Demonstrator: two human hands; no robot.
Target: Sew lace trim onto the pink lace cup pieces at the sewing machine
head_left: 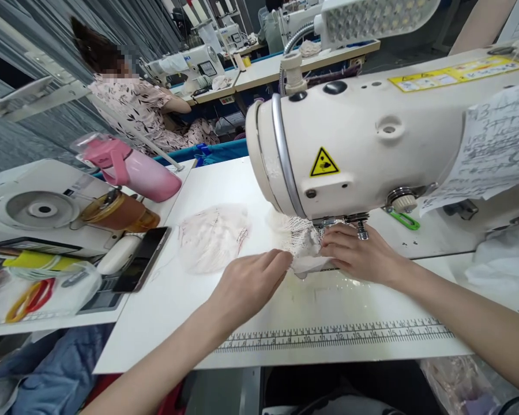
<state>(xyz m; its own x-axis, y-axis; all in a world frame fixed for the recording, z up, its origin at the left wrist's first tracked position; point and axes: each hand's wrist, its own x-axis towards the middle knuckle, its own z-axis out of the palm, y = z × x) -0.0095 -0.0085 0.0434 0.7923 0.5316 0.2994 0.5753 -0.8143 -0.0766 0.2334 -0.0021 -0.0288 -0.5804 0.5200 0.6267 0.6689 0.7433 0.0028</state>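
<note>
The left hand (254, 283) pinches white cloth (303, 237); the right hand (360, 252) touches it by the sewing machine (363, 144), grip hidden. Likely sewing; the next move needs flat cloth.

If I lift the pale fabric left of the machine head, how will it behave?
Pale fabric: likely floppy, given its wrinkles. Probably light, since it looks thin and sheer. Unlikely to roll, as it lies spread flat.

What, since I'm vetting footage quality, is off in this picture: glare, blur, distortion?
Head view: small glints on the tabletop below the right hand; the handwritten note on the sewing machine looks smeared, while the ruler markings are partly legible; the edges look stretched, and a pixelated patch covers part of the seated co-worker.
</note>
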